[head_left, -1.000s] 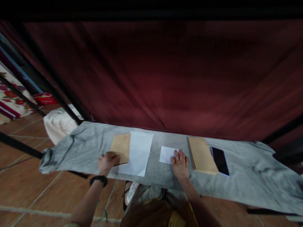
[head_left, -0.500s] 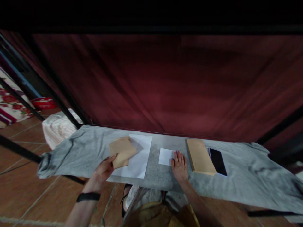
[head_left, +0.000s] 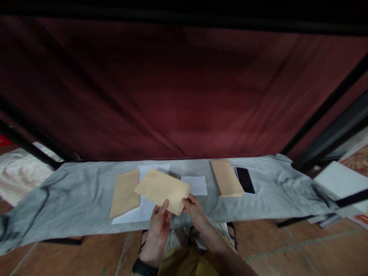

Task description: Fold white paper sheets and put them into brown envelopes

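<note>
A brown paper envelope (head_left: 163, 187) is held up in front of me, tilted, with a faint reddish print near its far left corner. My left hand (head_left: 161, 220) pinches its lower edge, thumb on top. At its right end my right hand (head_left: 195, 211) grips the short edge, where the paper looks layered or folded open. Another brown envelope (head_left: 125, 193) lies to the left, partly over a large white sheet (head_left: 129, 215). Behind the held envelope, to the right, rests a small white paper (head_left: 197, 185).
A stack of brown envelopes (head_left: 227, 178) lies on the right, with a dark-screened phone (head_left: 245, 180) beside it. Grey cloth (head_left: 86, 191) covers the narrow table. A dark red curtain (head_left: 184, 96) hangs behind, between black metal bars.
My left hand has brought an envelope toward the middle, while another now lies at left. My right hand has left the small white paper and taken the envelope's right end. The view has turned right.
</note>
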